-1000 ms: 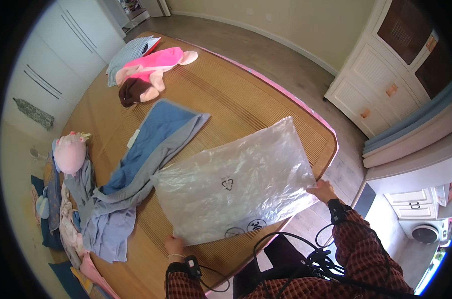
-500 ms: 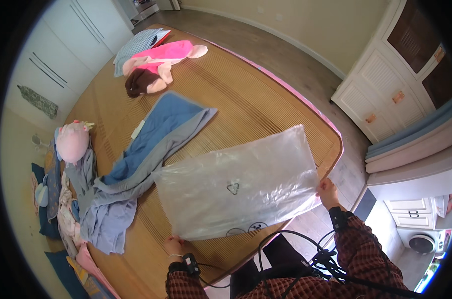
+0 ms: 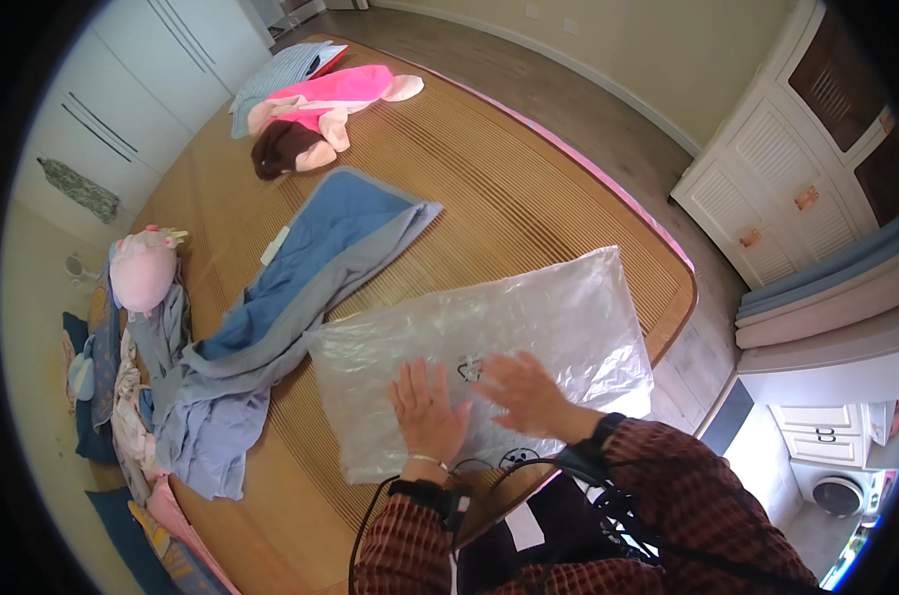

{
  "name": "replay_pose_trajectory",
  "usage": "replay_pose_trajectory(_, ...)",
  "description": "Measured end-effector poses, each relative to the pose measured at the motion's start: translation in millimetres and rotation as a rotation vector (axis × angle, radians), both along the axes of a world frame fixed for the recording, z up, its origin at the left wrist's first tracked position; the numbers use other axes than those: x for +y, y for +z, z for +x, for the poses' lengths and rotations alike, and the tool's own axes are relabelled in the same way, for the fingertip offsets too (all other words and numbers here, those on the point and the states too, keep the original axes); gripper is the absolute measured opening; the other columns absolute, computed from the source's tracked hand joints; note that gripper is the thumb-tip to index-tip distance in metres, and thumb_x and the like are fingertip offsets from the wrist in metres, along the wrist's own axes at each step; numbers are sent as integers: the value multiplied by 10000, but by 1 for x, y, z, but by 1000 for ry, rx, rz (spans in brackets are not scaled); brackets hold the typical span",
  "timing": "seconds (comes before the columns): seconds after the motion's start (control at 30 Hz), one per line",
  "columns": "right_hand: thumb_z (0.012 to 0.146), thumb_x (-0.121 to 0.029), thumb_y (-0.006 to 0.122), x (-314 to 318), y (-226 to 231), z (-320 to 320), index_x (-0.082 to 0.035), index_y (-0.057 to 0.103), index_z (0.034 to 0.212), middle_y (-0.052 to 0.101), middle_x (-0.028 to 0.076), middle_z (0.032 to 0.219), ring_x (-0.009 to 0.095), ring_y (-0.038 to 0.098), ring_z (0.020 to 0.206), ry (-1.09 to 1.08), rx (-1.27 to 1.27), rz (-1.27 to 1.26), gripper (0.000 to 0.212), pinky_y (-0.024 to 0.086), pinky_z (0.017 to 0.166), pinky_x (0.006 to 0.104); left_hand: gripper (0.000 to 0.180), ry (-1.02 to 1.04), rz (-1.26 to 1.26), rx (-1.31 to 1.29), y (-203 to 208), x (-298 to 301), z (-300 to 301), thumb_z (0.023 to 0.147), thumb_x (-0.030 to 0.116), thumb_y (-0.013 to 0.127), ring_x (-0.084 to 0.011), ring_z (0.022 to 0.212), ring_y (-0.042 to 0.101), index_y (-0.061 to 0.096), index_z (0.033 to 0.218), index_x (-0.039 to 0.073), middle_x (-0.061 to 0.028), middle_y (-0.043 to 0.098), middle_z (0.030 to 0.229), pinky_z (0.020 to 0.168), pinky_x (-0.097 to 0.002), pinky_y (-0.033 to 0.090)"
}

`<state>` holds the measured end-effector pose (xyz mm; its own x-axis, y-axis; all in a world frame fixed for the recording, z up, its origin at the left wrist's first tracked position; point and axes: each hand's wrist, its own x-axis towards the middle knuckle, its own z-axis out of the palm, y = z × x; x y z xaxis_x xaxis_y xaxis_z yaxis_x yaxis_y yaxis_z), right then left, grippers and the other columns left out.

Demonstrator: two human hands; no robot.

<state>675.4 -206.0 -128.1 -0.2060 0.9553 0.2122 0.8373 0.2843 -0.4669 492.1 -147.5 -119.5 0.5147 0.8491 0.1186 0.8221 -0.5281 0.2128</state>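
A large clear plastic bag (image 3: 568, 317) lies spread on the woven bed mat (image 3: 489, 178), close to the bed's near edge. Over its middle, my left hand (image 3: 429, 412) is flat with fingers spread, holding nothing. My right hand (image 3: 529, 397) is beside it, fingers stretched toward the left and slightly blurred; it is also without anything in it. Whether both palms press on the plastic or hover just above, I cannot tell. Left of the bag, a blue and grey quilt (image 3: 300, 268) trails across the mat, its edge by the bag's left corner.
Pink and brown clothing (image 3: 320, 109) and a striped pillow (image 3: 281, 79) lie at the far end. A pink plush toy (image 3: 142, 270) sits on heaped bedding at the left. Black cables (image 3: 370, 516) hang around my arms. A white cabinet (image 3: 767, 188) stands beyond the bed's right side.
Both hands have let go of the bag's near corners and moved inward over its middle, fingers now spread. The bag lies flatter on the mat.
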Motion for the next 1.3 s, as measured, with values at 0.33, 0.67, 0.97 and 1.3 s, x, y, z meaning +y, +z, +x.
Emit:
replay_pose_trajectory(0.33, 698, -578, 523, 47, -20, 47, -249, 299, 1310, 194, 51, 1397, 274, 97, 1299, -185, -319, -347, 730, 17, 1001, 557, 809, 148, -210, 289, -46, 20, -20, 691, 580, 495, -320, 1299, 28, 268, 1320, 125, -163, 114, 1399, 1018, -501, -38)
replay_pose_trajectory(0.67, 754, -487, 508, 24, -22, 148, -205, 260, 1322, 192, 3, 1393, 248, 122, 1292, -671, -405, -532, 681, 109, 1014, 521, 832, 112, -190, 205, -51, 26, -10, 644, 553, 568, -340, 1283, 96, 297, 1292, 107, -181, 172, 1373, 1012, -516, 32)
replay_pose_trajectory(0.97, 706, -439, 583, -32, 41, 58, -177, 448, 1210, 275, 83, 1349, 280, 169, 1270, -182, -362, -272, 584, 94, 1002, 528, 755, 141, -114, 56, 4, 36, -26, 658, 453, 610, -358, 1264, 136, 354, 1255, 69, -188, 247, 1326, 1022, -476, 75)
replay_pose_trajectory(1.3, 659, -555, 568, -71, -37, 85, -199, 346, 1284, 176, 83, 1392, 298, 90, 1288, -365, -385, -448, 752, 16, 1012, 528, 768, 347, -192, 279, -46, 2, -95, 689, 483, 566, -336, 1288, 72, 312, 1286, 73, -187, 163, 1376, 1028, -476, 21)
